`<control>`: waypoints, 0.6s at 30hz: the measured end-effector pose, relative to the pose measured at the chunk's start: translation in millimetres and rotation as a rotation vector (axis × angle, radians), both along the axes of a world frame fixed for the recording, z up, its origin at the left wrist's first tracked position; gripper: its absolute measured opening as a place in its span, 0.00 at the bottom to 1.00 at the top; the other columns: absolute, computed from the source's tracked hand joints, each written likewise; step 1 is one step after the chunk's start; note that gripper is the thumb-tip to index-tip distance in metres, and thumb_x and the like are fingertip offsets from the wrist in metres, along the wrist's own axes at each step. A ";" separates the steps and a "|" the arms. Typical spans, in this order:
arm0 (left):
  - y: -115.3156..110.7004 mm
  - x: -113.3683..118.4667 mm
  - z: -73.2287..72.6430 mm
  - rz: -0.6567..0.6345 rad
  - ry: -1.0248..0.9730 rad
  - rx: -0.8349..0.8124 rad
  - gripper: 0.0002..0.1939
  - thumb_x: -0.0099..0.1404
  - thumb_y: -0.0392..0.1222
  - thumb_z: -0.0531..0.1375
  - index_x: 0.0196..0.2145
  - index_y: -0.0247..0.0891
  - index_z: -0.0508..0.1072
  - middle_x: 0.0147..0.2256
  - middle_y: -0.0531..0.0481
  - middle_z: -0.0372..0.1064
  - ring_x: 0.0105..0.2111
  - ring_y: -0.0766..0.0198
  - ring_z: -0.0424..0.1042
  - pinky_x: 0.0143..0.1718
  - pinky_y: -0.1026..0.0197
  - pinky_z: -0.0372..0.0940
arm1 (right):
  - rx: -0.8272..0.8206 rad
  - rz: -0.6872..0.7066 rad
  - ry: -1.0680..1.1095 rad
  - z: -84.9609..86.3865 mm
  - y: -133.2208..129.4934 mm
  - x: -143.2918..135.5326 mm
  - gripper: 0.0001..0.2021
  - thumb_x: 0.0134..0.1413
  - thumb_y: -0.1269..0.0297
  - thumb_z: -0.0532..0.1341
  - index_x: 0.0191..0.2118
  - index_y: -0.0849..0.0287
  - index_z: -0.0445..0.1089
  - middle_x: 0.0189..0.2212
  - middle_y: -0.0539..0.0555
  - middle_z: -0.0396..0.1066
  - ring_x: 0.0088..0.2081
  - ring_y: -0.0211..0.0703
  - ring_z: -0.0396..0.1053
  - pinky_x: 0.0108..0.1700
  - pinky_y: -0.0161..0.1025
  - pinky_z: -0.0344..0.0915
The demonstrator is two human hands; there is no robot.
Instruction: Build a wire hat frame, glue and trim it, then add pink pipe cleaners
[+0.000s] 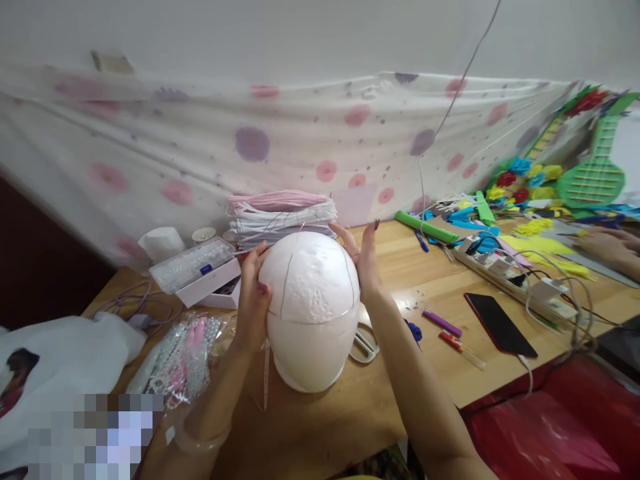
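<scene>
A white mannequin head (310, 287), smooth and rounded like foam, stands on the wooden table in front of me. Thin wires (309, 323) cross its crown and circle it in a band. My left hand (253, 300) grips its left side, thumb and fingertips pressed near the wire band. Against the right side rests my right hand (365, 267), thumb raised and fingers apart; some fingers are hidden behind the head. A narrow pinkish strip (265, 380), perhaps a measuring tape, hangs down beside the head. Scissors with pale handles (366, 345) lie partly hidden at its right.
Bundles of pink and white wrapped stems (283, 212) lie behind. At left are a clear bead box (193, 263) and bagged trims (187, 353). To the right are a power strip (515, 283), phone (500, 325), purple tube (442, 323), and another person's hand (607, 247).
</scene>
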State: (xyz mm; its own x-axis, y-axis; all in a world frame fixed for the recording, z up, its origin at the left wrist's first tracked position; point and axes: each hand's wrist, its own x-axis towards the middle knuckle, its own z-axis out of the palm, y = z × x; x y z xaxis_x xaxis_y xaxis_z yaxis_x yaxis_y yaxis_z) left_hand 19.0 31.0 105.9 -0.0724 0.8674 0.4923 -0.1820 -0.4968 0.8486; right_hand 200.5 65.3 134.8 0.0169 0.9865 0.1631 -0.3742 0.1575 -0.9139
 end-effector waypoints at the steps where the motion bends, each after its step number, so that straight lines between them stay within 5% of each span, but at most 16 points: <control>1: -0.4 1.1 -1.1 0.016 0.006 0.008 0.38 0.58 0.72 0.59 0.57 0.44 0.64 0.59 0.43 0.64 0.61 0.47 0.61 0.60 0.53 0.58 | -0.001 0.024 0.002 0.7 2.4 1.2 0.45 0.46 0.21 0.45 0.55 0.49 0.71 0.59 0.53 0.70 0.65 0.63 0.60 0.64 0.63 0.57; 9: -6.9 12.9 -12.2 0.127 -0.087 0.063 0.29 0.60 0.67 0.61 0.47 0.44 0.60 0.54 0.43 0.63 0.58 0.51 0.63 0.58 0.53 0.60 | 0.064 0.121 -0.049 11.2 -0.6 -1.8 0.42 0.47 0.22 0.48 0.47 0.52 0.77 0.51 0.55 0.77 0.63 0.61 0.63 0.64 0.60 0.59; 18: -16.1 23.9 -20.2 0.274 -0.059 0.120 0.24 0.67 0.58 0.58 0.53 0.43 0.59 0.52 0.43 0.58 0.55 0.53 0.61 0.60 0.50 0.55 | 0.052 0.123 -0.112 23.5 -2.6 -9.4 0.39 0.50 0.25 0.48 0.42 0.55 0.78 0.49 0.57 0.78 0.61 0.61 0.66 0.63 0.59 0.60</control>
State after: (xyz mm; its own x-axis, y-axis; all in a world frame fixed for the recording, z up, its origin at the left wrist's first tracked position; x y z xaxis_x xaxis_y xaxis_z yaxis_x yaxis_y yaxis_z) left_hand 42.9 14.9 85.7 -0.3275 0.7472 0.5783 -0.0747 -0.6306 0.7725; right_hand 191.1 62.7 158.2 -0.1248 0.9701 0.2082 -0.2897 0.1650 -0.9428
